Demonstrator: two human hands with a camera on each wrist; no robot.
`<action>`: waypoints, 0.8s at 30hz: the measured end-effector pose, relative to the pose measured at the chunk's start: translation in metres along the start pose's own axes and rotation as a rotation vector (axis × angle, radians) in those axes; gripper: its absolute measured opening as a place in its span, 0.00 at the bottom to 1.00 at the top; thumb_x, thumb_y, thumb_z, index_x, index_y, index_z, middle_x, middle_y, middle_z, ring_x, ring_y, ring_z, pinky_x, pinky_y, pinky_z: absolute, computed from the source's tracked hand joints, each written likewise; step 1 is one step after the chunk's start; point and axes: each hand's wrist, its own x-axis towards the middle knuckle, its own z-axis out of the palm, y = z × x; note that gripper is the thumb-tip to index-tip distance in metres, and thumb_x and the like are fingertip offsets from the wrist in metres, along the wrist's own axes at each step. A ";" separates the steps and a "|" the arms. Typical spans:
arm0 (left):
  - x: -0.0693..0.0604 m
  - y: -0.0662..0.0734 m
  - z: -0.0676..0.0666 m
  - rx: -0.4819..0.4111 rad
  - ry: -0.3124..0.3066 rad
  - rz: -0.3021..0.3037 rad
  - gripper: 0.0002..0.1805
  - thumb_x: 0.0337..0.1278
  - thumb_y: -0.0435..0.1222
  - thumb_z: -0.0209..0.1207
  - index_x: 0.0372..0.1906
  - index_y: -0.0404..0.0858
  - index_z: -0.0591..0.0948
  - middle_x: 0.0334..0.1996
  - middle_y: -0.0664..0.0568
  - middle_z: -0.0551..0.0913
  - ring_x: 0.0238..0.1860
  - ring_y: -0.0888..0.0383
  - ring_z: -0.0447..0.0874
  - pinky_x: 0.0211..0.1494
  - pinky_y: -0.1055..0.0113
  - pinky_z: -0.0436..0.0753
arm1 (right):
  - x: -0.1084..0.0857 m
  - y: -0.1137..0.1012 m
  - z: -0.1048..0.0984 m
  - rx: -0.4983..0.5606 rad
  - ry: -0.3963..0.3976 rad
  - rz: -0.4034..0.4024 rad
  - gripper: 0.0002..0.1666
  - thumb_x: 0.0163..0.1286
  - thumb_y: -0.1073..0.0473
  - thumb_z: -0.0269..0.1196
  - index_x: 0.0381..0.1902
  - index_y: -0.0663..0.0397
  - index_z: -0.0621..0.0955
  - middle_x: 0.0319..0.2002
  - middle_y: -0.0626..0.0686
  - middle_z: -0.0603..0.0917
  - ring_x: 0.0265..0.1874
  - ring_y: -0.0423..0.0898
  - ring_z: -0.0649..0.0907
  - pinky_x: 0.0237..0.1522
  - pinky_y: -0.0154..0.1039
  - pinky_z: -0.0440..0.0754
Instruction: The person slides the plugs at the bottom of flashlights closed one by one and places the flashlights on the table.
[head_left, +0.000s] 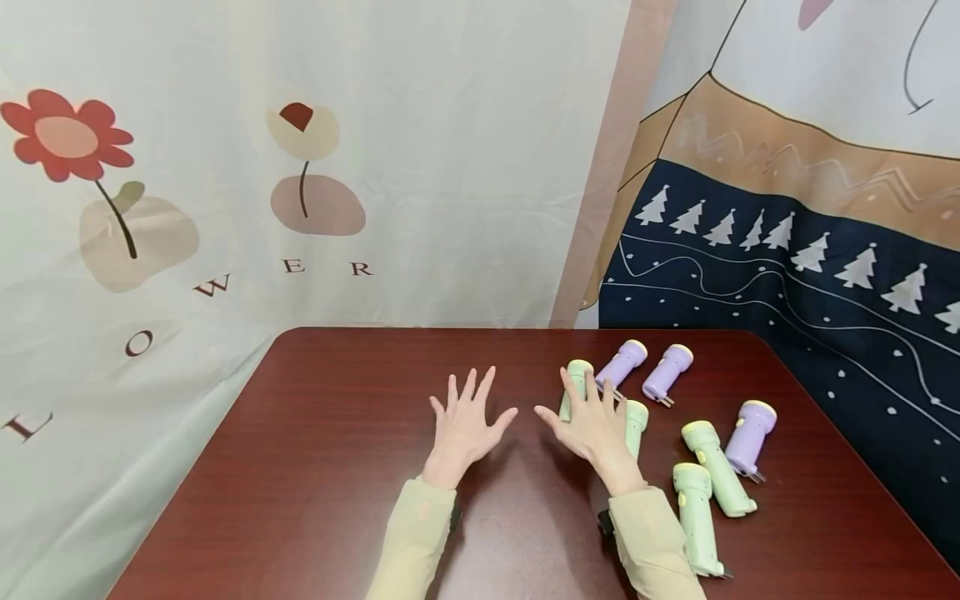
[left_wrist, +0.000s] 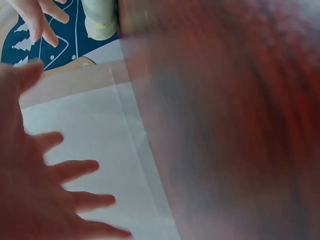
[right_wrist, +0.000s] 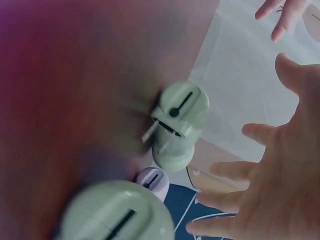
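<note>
My left hand [head_left: 461, 429] hovers over the middle of the brown table with its fingers spread, holding nothing. Fingers spread too, my right hand [head_left: 596, 425] is above the near end of the flashlights and holds nothing. Partly behind it are a green flashlight [head_left: 578, 372] and another green flashlight [head_left: 636, 417]. Two purple flashlights, one [head_left: 624, 363] nearer the hand and one [head_left: 667, 372] farther right, lie behind them. On the right are a third purple flashlight [head_left: 751, 437] and two green flashlights, one [head_left: 716, 471] beside it and one [head_left: 697, 521] nearer me. Several show metal plug prongs.
The dark red-brown table [head_left: 300, 483] has rounded far corners. Behind it hangs a pale cloth [head_left: 465, 167] with printed flowers and letters. A navy and tan cloth [head_left: 750, 333] with white trees hangs at the right.
</note>
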 end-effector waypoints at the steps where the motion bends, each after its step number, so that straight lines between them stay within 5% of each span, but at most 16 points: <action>1: 0.001 -0.001 0.000 0.006 0.049 0.027 0.36 0.59 0.56 0.54 0.71 0.48 0.63 0.68 0.44 0.68 0.71 0.36 0.59 0.66 0.33 0.60 | 0.003 0.001 -0.001 -0.010 0.008 -0.003 0.48 0.61 0.27 0.52 0.71 0.47 0.62 0.70 0.66 0.63 0.67 0.71 0.62 0.63 0.70 0.59; 4: 0.003 -0.002 0.002 0.025 0.215 0.104 0.25 0.58 0.44 0.59 0.59 0.40 0.75 0.53 0.44 0.82 0.58 0.42 0.77 0.56 0.48 0.78 | 0.011 0.003 -0.004 -0.045 0.023 -0.004 0.48 0.61 0.29 0.54 0.66 0.60 0.67 0.60 0.69 0.72 0.57 0.69 0.73 0.57 0.63 0.70; 7: 0.003 -0.002 0.002 0.031 0.323 0.145 0.14 0.56 0.38 0.60 0.47 0.38 0.81 0.40 0.47 0.87 0.44 0.47 0.83 0.39 0.56 0.83 | 0.019 0.006 -0.005 -0.065 0.006 0.014 0.49 0.61 0.32 0.57 0.59 0.72 0.69 0.52 0.71 0.76 0.49 0.68 0.78 0.51 0.60 0.75; 11: 0.002 -0.002 0.001 0.023 0.351 0.147 0.09 0.56 0.37 0.60 0.40 0.39 0.83 0.32 0.49 0.87 0.38 0.49 0.83 0.33 0.58 0.82 | 0.029 0.008 -0.005 -0.058 -0.042 0.052 0.41 0.60 0.37 0.61 0.46 0.76 0.74 0.43 0.71 0.80 0.41 0.65 0.82 0.45 0.60 0.77; 16: 0.000 -0.002 0.000 0.022 0.355 0.141 0.06 0.56 0.37 0.60 0.35 0.39 0.83 0.29 0.50 0.87 0.36 0.50 0.83 0.31 0.58 0.82 | 0.038 0.010 -0.005 -0.024 -0.104 0.095 0.25 0.60 0.44 0.63 0.23 0.63 0.77 0.31 0.63 0.82 0.32 0.60 0.83 0.44 0.60 0.76; 24: 0.000 -0.002 -0.001 0.022 0.367 0.150 0.06 0.56 0.37 0.60 0.32 0.39 0.84 0.28 0.51 0.87 0.36 0.50 0.83 0.30 0.58 0.82 | 0.044 0.012 -0.001 0.062 -0.095 0.156 0.23 0.60 0.47 0.63 0.16 0.58 0.74 0.22 0.59 0.80 0.29 0.58 0.82 0.46 0.62 0.74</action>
